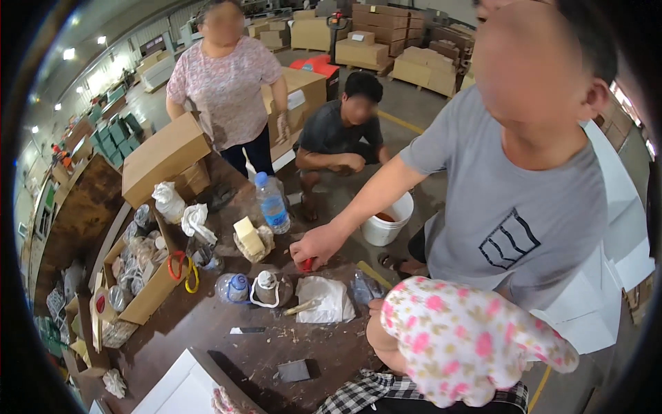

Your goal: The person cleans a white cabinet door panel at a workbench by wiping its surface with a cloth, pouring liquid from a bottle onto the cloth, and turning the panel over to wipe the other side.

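A patterned glove [231, 401], which I take for my left hand, shows only in part at the lower edge beside a white panel [169, 386]; its fingers are mostly cut off. My right hand is out of sight. Beyond the panel a small grey block [294, 371] lies on the dark brown table, with a flat blade-like strip [247, 330] farther back. Behind them stand two squat bottles, one with a blue cap [238, 284] and one with a white looped cord [266, 290]. A wooden-handled brush [303, 308] rests on white paper [331, 297].
A co-worker's hand [319, 247] grips something red on the table. A person in a floral head cover [462, 338] leans in at the right. A water bottle [273, 207], a cream block [248, 237] and an open carton [148, 293] stand farther back; a white bucket [387, 224] is on the floor.
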Demonstrator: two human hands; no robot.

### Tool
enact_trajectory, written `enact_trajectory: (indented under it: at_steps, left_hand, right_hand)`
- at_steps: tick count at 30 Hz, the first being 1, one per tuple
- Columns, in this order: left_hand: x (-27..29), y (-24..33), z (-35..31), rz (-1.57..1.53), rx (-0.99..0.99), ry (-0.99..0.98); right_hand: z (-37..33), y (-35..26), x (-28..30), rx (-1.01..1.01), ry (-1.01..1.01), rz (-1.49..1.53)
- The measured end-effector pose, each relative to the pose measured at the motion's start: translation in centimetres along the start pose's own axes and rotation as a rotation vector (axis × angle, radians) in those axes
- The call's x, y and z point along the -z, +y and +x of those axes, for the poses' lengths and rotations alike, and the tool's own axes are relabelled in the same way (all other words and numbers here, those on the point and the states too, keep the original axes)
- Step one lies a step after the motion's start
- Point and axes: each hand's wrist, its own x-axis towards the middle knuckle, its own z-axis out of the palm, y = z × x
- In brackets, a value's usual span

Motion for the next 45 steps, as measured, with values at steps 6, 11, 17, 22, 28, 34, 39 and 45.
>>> enact_trajectory:
  at_steps: [6,11,17,22,28,34,39,45]
  left_hand:
    - [1.6,1.0,1.3,0.128,0.002,-0.189]
    - [0.3,0.0,0.6,0.038,0.020,-0.094]
    - [0.2,-3.0,-2.3,0.083,0.059,-0.024]
    - [-2.0,-0.6,-0.6,0.037,0.002,-0.063]
    - [-2.6,-0.8,-0.6,-0.003,0.065,-0.032]
    - [-1.5,0.8,0.1,-0.038,0.138,-0.053]
    - [-2.4,0.1,-0.3,-0.013,0.082,-0.034]
    - [-1.7,0.6,-0.2,0.095,0.059,-0.060]
  right_hand:
    - [-3.7,3.5,0.2,0.009,0.254,0.203]
    - [-11.9,6.7,2.0,-0.360,0.220,0.642]
    - [-1.3,-7.6,3.6,0.294,0.387,1.119]
    - [5.5,-22.0,-5.5,0.806,0.861,1.796]
    - [7.8,-20.7,-11.6,0.596,0.415,2.342]
    - [8.4,-20.7,-14.6,0.459,0.541,2.621]
    - [9.1,-21.0,-15.4,0.565,0.480,2.713]
    - [8.6,-20.7,-15.2,0.493,0.510,2.536]
